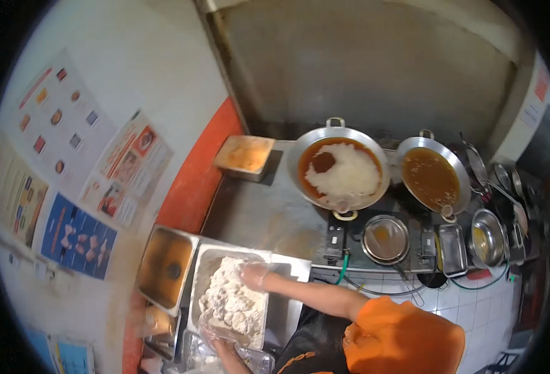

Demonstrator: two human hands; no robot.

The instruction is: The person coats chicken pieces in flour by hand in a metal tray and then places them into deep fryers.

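Observation:
A steel tray [203, 262] holds a heap of flour-coated pieces [231, 302]. My right hand [254, 274], in a clear plastic glove, rests on the far right of the heap with its fingers bent down onto the pieces. Its forearm runs back to an orange sleeve [400, 336]. My left hand [216, 338], also gloved, is dug into the near edge of the heap, and flour and glove hide its fingers. Both hands touch the floured pieces.
A deeper tray [166, 265] with brown residue stands left of the flour tray. On the stove behind, a wok [340, 165] foams with frying oil beside a second wok of oil [431, 174]. A small tray [245, 156], a round pan [385, 239], a bowl [487, 240] and strainers [477, 165] sit around them.

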